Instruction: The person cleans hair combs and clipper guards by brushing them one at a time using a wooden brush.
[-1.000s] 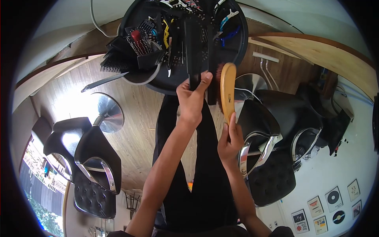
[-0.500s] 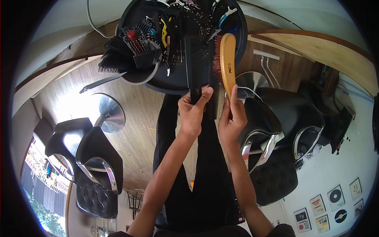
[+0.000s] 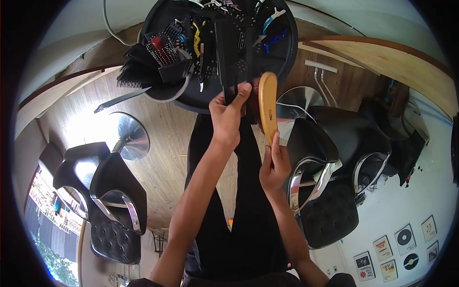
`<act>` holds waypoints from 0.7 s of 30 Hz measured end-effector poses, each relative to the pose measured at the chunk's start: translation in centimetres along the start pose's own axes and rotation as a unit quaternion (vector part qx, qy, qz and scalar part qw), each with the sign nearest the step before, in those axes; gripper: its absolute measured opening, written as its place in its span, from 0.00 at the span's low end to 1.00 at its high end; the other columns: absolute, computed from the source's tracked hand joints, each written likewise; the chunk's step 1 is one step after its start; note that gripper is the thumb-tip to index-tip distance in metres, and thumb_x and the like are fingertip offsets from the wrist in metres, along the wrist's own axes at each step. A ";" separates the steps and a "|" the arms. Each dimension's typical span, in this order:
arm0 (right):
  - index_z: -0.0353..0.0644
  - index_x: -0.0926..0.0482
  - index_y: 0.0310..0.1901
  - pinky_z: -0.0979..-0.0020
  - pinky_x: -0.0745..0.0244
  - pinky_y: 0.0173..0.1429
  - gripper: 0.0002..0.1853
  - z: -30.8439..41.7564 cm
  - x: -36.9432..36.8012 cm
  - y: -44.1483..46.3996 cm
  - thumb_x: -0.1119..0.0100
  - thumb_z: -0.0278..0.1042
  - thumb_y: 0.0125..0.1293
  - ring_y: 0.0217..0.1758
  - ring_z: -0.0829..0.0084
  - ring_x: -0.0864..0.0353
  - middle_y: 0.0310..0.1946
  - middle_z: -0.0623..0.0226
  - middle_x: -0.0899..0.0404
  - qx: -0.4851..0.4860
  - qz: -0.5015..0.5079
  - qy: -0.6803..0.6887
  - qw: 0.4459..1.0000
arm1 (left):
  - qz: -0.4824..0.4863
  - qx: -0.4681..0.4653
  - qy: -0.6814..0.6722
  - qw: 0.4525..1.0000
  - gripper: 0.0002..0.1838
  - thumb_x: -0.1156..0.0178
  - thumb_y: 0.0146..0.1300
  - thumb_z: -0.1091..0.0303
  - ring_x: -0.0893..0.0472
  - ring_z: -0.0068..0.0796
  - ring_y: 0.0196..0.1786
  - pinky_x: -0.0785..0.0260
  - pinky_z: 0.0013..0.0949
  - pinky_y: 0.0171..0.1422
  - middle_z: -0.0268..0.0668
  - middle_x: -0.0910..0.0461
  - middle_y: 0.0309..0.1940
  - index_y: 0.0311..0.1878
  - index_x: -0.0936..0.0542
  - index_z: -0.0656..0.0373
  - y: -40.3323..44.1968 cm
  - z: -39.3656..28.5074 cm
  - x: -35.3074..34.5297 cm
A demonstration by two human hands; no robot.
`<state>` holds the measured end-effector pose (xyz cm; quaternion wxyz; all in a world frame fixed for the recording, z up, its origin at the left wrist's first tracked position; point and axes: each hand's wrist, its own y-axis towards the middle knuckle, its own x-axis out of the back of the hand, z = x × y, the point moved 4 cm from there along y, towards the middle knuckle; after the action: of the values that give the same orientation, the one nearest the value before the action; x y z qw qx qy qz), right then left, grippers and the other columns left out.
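Note:
My left hand (image 3: 226,117) is closed around the lower end of a long black comb (image 3: 221,62), held upright over the round black tray (image 3: 191,98). A second dark strip runs beside the comb; whether it is a separate piece I cannot tell. In my right hand (image 3: 276,165) is the handle of a wooden brush (image 3: 268,103) with reddish-brown bristles and small dark lettering. Its bristles face left, close to the comb and my left fingers; blur there hides whether they touch.
On the tray lie a yellow clip (image 3: 196,40), a blue clip (image 3: 276,40) and a straight razor (image 3: 202,71). A holder with brushes and combs (image 3: 165,62) stands at its left. Black salon chairs (image 3: 117,191) flank me on both sides.
The brush has come down and slightly left, sweeping along the comb side. My left hand and the comb have shifted up and a little left.

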<state>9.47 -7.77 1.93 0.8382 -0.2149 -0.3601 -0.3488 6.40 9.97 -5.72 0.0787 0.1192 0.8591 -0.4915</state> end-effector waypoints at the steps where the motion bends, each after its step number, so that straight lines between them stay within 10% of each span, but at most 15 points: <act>1: 0.41 0.29 0.79 0.76 0.32 0.32 0.34 0.2 -0.2 0.6 0.36 0.15 0.72 0.28 0.75 0.26 0.32 0.62 0.26 0.000 -0.008 0.005 1.000 | 0.009 0.005 -0.008 1.000 0.08 0.25 0.69 0.65 0.31 0.07 0.27 0.43 0.20 0.31 0.18 0.19 0.29 0.47 0.09 0.57 -0.4 0.4 0.0; 21: 0.40 0.27 0.77 0.74 0.33 0.31 0.32 -0.7 1.6 -0.6 0.37 0.16 0.72 0.27 0.75 0.25 0.31 0.64 0.25 0.015 0.014 -0.006 1.000 | -0.046 -0.037 -0.028 0.998 0.09 0.22 0.66 0.65 0.35 0.06 0.25 0.48 0.21 0.29 0.17 0.20 0.28 0.45 0.08 0.57 2.0 -1.0 -0.8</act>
<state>10.15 -9.25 2.70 0.8437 -0.2096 -0.3673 -0.3308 7.71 11.73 -6.71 0.0844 0.0633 0.8789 -0.4653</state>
